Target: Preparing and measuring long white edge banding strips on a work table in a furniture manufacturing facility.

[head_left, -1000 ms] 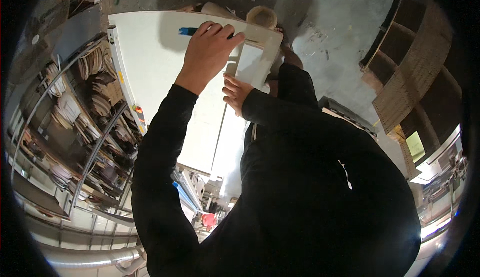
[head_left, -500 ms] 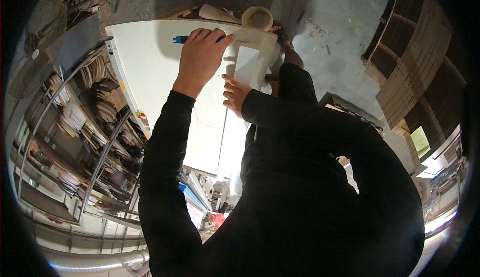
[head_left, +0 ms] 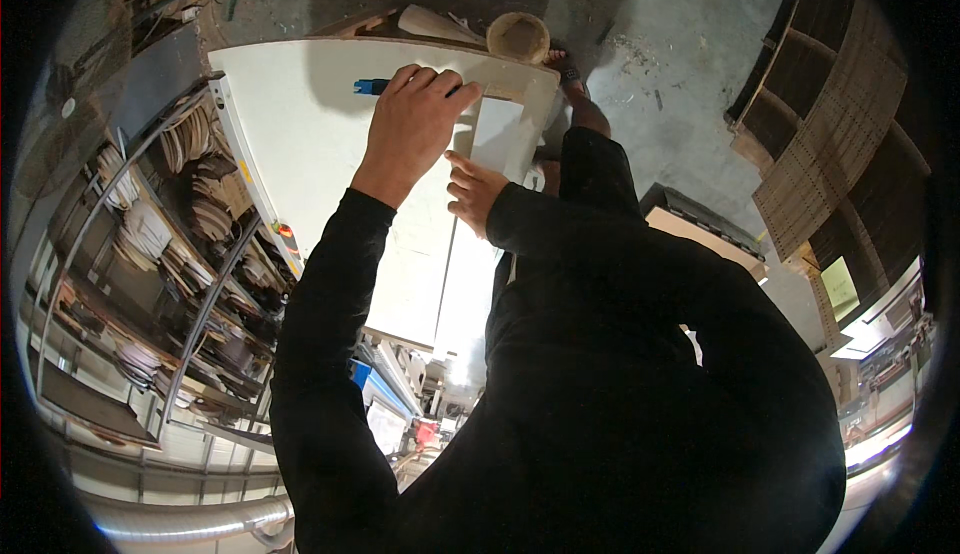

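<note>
My left hand (head_left: 405,134) is closed around a blue-handled tool (head_left: 371,87), perhaps a cutter; its end sticks out on the left and the rest is hidden under my fingers. It is over the pale board (head_left: 290,104), close to a white rectangular piece (head_left: 497,126) near the board's right edge. My right hand (head_left: 474,194) lies at the near end of that piece, index finger pointing toward my left wrist and the other fingers curled. What those fingers hold, if anything, is too small to make out.
A round tub (head_left: 517,38) stands beyond the board's far edge. Another person's leg (head_left: 588,114) is just right of the board. Racks of curved pieces (head_left: 190,184) fill the left side. Slatted brown panels (head_left: 835,144) stand at right.
My left hand has shifted slightly right and nearer to me, with the blue-handled tool still in it. The right hand has hardly moved.
</note>
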A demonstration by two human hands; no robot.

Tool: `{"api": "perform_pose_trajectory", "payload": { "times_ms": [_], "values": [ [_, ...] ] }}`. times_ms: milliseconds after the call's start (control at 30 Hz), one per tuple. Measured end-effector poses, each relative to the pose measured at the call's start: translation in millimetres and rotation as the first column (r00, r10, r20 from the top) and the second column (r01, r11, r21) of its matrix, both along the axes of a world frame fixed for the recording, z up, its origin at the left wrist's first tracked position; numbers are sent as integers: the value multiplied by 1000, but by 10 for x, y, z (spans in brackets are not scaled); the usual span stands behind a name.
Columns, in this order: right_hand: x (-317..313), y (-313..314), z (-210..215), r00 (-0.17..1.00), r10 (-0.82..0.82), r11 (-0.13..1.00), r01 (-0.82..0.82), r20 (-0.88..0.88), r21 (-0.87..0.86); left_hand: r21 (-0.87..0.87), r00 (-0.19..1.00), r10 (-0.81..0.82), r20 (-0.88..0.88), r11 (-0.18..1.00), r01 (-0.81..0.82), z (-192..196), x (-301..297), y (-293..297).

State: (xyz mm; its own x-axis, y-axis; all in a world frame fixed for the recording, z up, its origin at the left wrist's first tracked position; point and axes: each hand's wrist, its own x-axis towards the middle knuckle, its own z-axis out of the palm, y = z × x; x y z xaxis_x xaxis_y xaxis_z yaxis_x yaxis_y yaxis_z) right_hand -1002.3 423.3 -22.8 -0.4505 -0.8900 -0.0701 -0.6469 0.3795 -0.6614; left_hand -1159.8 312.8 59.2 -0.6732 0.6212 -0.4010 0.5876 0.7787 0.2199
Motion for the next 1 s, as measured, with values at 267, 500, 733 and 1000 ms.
{"api": "perform_pose_trajectory", "payload": {
  "times_ms": [267,500,733,1000],
  "values": [
    [-46,28,34,998,67,996,-67,10,60,-15,1000,-1,17,1000,2,-107,54,-33],
    [-48,5,36,995,84,992,-88,46,86,50,1000,14,-24,999,-12,-171,79,-26],
    [15,-4,-75,997,-65,995,61,-49,-76,134,997,46,-56,990,-38,-259,115,-44],
    [31,11,-38,998,44,998,-42,-37,44,137,935,241,-261,968,-211,-483,82,-271]
  ]
}}
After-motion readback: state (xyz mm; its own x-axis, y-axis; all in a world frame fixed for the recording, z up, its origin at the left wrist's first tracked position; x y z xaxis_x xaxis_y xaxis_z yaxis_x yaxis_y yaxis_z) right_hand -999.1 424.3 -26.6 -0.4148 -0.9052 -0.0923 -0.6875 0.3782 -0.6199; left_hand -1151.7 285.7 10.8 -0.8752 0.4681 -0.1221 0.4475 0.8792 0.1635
